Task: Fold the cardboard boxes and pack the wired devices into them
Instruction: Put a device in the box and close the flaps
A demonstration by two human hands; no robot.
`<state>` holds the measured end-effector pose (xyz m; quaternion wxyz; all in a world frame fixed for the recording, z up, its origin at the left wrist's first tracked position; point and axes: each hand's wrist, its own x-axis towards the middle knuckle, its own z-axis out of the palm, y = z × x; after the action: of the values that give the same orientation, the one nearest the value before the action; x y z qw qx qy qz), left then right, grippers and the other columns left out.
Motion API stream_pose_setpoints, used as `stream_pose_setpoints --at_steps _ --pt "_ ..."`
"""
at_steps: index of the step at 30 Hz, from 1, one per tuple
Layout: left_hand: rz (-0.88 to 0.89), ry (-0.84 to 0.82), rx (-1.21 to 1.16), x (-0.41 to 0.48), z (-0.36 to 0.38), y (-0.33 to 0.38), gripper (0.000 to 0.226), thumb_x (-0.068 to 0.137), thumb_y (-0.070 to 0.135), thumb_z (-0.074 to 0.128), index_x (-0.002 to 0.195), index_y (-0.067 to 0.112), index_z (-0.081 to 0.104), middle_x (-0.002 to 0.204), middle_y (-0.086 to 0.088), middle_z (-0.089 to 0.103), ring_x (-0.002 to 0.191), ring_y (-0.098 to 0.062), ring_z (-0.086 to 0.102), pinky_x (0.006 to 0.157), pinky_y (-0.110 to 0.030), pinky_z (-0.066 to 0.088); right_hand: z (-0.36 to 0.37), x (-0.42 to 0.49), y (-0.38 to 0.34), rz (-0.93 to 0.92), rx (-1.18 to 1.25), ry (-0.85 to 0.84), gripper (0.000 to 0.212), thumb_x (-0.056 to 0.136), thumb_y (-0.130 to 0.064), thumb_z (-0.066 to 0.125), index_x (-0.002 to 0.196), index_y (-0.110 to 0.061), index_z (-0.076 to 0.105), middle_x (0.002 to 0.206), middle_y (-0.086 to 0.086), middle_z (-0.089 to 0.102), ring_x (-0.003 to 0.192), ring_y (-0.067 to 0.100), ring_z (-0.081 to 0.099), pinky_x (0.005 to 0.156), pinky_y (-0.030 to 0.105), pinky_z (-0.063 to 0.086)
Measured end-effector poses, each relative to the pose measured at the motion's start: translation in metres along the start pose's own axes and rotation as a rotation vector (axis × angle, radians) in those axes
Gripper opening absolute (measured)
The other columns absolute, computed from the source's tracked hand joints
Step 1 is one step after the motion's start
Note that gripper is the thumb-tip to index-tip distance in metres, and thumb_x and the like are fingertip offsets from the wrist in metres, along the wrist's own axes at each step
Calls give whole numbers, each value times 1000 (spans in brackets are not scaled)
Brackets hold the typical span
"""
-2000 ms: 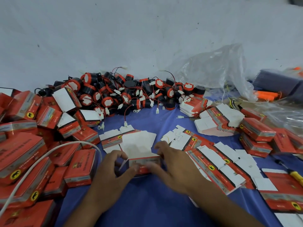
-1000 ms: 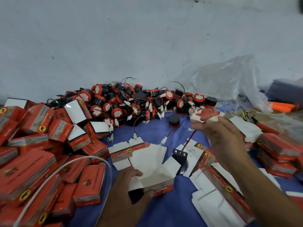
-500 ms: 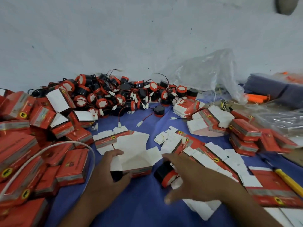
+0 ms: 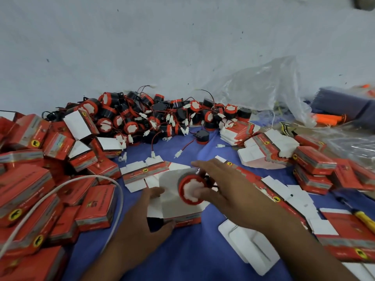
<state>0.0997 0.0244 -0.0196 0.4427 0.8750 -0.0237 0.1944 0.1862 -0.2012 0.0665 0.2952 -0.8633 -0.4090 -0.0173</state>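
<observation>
right hand (image 4: 233,197): fingers (image 4: 205,166) curled round the wired device (image 4: 190,190), thumb on its white face.
left hand (image 4: 142,226): fingers pinching the left end of the cardboard box (image 4: 182,219), thumb against its red front wall.
wired device: round, red-rimmed, held just over the box's raised white flaps.
cardboard box: open, resting on the blue cloth (image 4: 192,252).
behind: device pile (image 4: 154,120) along the wall.
left: folded boxes (image 4: 30,189) heaped.
right: flat blanks (image 4: 284,196) spread out.
</observation>
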Motion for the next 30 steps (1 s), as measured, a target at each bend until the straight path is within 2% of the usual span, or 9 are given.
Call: stream_pose_setpoints --at_steps 3,6,9,14,18,21,24,27,30 --pt "54 -27 -23 0 0 2 70 68 34 80 120 59 41 123 38 51 112 13 52 87 -1 39 21 12 -16 51 -22 -106 36 92 -59 59 113 -32 46 108 -10 64 94 8 62 79 29 54" --pt "43 5 -70 1 -2 0 77 68 23 82 122 61 41 124 38 52 114 12 52 86 0 40 37 22 -20 35 -199 -111 31 98 -52 53 106 -21 53 100 -3 62 89 20 57 77 40 48" --pt "98 -7 -83 0 -3 0 71 72 25 80 127 54 45 127 32 54 117 9 52 90 -3 40 49 25 -16 39 -236 -82 32 103 -46 45 115 -23 63 106 0 65 98 23 57 83 36 45" --pt "180 -12 11 2 2 6 44 76 50 69 119 48 56 117 25 53 112 9 51 91 -2 36 61 23 -13 19 -508 -69 44 106 -47 31 115 -27 69 109 -4 45 102 20 36 82 30 23" --pt "141 -20 5 2 2 8 41 77 56 67 116 42 64 108 18 57 105 -2 57 86 -6 41 43 18 -10 -1 -485 -102 42 102 -57 34 126 -37 62 118 -7 49 114 17 38 102 35 27" --pt "110 -22 45 2 0 5 40 77 48 72 115 38 66 108 17 55 105 -3 55 87 -10 42 5 10 9 153 -555 -111 43 99 -56 45 138 -38 50 138 -8 48 130 18 41 110 36 28" --pt "89 -34 67 1 1 3 38 80 34 79 116 36 66 108 24 51 108 -2 53 86 -6 39 -32 -1 21 289 -539 -184 18 103 -31 52 117 -35 62 117 -7 64 108 19 59 90 31 47" --pt "79 -41 72 1 2 2 38 81 36 77 117 36 65 110 23 52 110 -1 52 86 -5 39 -48 -7 20 253 -335 -173 31 100 -25 56 73 -39 56 71 -13 60 73 8 59 61 19 41" --pt "80 -52 72 2 2 2 38 83 31 78 118 36 64 114 22 53 111 -1 52 87 -6 39 -44 -4 7 120 28 54 10 95 -27 66 86 -32 65 75 -14 69 65 2 64 58 13 45"
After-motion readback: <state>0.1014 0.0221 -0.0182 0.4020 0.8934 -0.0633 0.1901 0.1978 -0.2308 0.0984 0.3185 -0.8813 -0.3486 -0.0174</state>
